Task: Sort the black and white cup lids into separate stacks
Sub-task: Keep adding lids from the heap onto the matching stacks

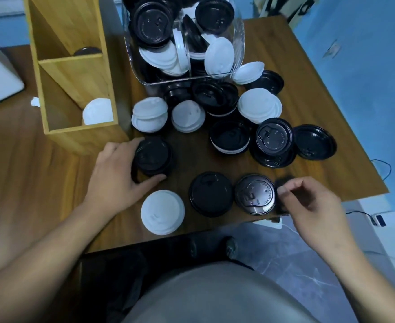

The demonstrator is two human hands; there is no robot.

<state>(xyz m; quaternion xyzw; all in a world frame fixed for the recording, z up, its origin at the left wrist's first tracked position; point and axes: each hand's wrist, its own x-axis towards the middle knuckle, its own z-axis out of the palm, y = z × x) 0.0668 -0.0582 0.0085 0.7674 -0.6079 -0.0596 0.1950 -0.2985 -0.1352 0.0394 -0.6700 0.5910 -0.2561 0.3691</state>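
Observation:
My left hand [114, 176] grips a short stack of black lids [153, 157] on the wooden table, thumb below and fingers above it. My right hand [308, 201] hovers at the near right edge, fingers pinched together beside a shiny black lid [254, 194]; a dark blur by the fingertips may be a lid, I cannot tell. Another black lid [209, 194] and a single white lid [162, 212] lie near the front edge. Loose black and white lids [229, 113] are scattered further back.
A tipped clear plastic jar [239, 43] spills mixed lids at the back. A bamboo two-compartment box [75, 73] stands at left, with a white lid [97, 111] in the near compartment and a dark lid [86, 51] in the far one. The table's front edge [145, 241] is close.

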